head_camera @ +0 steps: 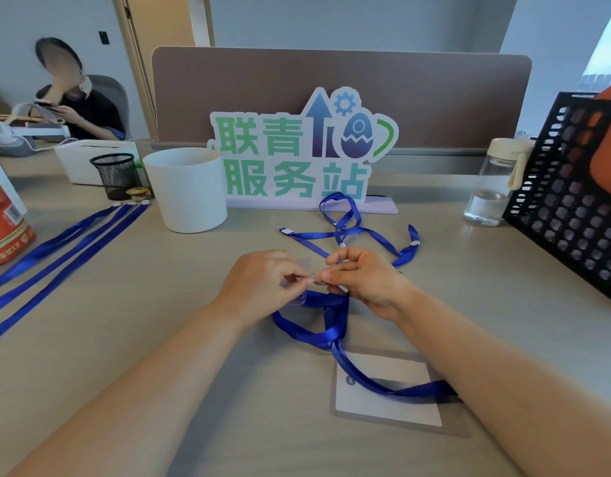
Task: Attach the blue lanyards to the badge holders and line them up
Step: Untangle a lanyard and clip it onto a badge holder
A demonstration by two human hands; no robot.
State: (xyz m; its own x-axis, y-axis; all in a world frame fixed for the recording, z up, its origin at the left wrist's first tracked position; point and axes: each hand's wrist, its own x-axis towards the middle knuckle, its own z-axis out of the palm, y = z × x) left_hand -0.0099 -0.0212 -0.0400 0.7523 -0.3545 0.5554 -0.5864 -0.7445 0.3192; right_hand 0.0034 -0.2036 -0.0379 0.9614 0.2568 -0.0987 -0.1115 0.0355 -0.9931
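Beige desk [159, 339] carries three blue lanyards [66, 246] already laid in a row at the far left, a loose tangle [359, 232] of more beyond the hands, and a badge holder [386, 404] with a white card lying flat by the person's edge, its long side running across. One working lanyard [317, 335] loops from the hands back over that card, so the holder sits nearer the person and to the right, closer to the right hand [366, 280] than the left hand [259, 284]. Both hands pinch the lanyard's small clear end piece [309, 278] between curled fingertips, just above the desk.
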